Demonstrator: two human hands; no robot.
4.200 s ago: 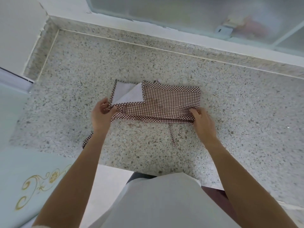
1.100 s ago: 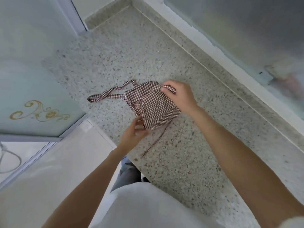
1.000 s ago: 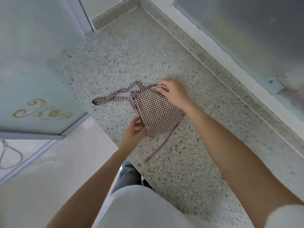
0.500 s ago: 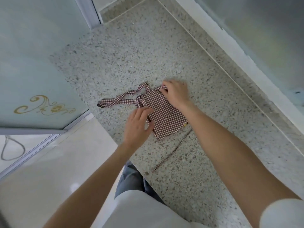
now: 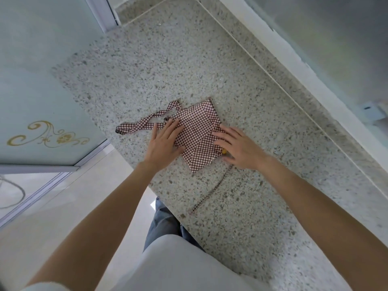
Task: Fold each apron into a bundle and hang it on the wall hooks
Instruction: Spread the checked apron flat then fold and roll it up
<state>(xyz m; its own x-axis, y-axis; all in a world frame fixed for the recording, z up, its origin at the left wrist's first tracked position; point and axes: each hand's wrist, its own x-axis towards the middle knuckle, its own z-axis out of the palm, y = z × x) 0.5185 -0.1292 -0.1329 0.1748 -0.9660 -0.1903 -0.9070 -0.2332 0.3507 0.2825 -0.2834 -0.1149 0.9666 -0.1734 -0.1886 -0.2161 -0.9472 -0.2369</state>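
Apron [image 5: 197, 133] lay folded into a small checked bundle on the speckled counter [image 5: 252, 206]. My left hand [image 5: 163, 143] and right hand [image 5: 237, 148] pressed it flat, fingers straight. Neck strap [image 5: 144, 122] and thin tie [image 5: 212, 190] trailed loose. Hanging not yet done; no hooks in sight.

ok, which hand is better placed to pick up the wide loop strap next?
Left, probably. The left hand lies flat on the brown-and-white checked folded apron, its fingers touching the wide checked loop strap. The right hand presses the opposite edge.
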